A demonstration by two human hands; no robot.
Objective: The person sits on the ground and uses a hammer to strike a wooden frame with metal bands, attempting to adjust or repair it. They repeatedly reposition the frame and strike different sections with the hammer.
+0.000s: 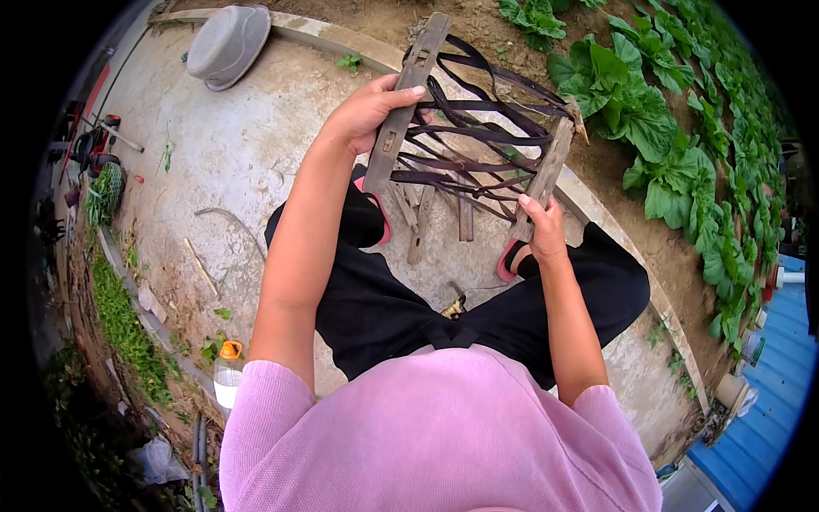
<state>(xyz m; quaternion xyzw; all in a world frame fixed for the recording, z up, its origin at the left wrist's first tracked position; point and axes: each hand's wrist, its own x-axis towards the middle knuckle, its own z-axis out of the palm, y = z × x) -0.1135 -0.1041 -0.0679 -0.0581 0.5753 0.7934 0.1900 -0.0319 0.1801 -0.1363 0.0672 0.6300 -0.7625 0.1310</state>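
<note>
Two old wooden bars are held up in the air above the concrete ground (256, 128), with black straps (490, 131) strung between them. The left bar (418, 72) is gripped by the left hand (363, 115), with the thumb laid across its face near the middle. The right bar (546, 171) is gripped near its low end by the right hand (544, 229), with the thumb on top. How the hidden fingers are curled cannot be told.

Both bars are tilted, and the straps are crossed in places and look a bit slack. For a good job, the bars should be pulled gently and evenly apart, so that each strap can be seen and no knot is made tighter. A hard tug should be avoided, as the wood looks worn and could split. The jagged bit of wood (581, 122) at the far end of the right bar is best not touched, since a splinter could be caught in the skin. The loose wooden pieces (465, 220) on the ground between the feet should not be snagged by the straps.
</note>
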